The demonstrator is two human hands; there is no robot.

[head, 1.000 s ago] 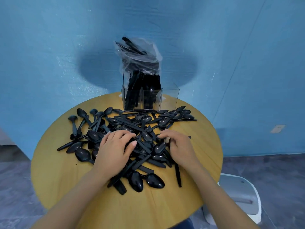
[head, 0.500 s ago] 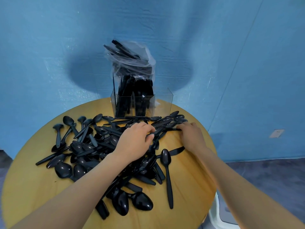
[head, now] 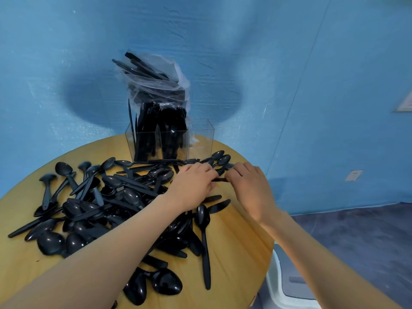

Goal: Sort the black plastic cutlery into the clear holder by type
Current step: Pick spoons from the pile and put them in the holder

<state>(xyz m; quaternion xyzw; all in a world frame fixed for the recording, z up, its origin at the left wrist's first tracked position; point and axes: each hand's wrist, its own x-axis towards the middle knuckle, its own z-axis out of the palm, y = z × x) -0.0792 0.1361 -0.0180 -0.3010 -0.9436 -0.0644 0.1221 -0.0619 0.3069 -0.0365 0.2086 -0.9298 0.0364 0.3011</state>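
Note:
Black plastic spoons and knives lie in a loose pile [head: 107, 197] across the round wooden table [head: 236, 253]. At the table's far edge stands the clear holder [head: 200, 139]. Its left and middle compartments are packed with upright black cutlery, and its right compartment looks empty. My left hand [head: 191, 186] and my right hand [head: 249, 188] meet just in front of the holder's right side. Between them they pinch a thin black cutlery piece [head: 220, 179], and its type is hidden by the fingers. Several spoons [head: 219, 159] lie just beyond my fingertips.
A clear plastic bag [head: 156, 79] with more black cutlery sits behind and above the holder, against the blue wall. A long spoon [head: 204, 233] and a knife [head: 217, 207] lie under my forearms. A white seat [head: 287, 286] stands below the table's right edge.
Both hands have moved from the middle of the pile to its far right, near the holder. They have come together on a black piece.

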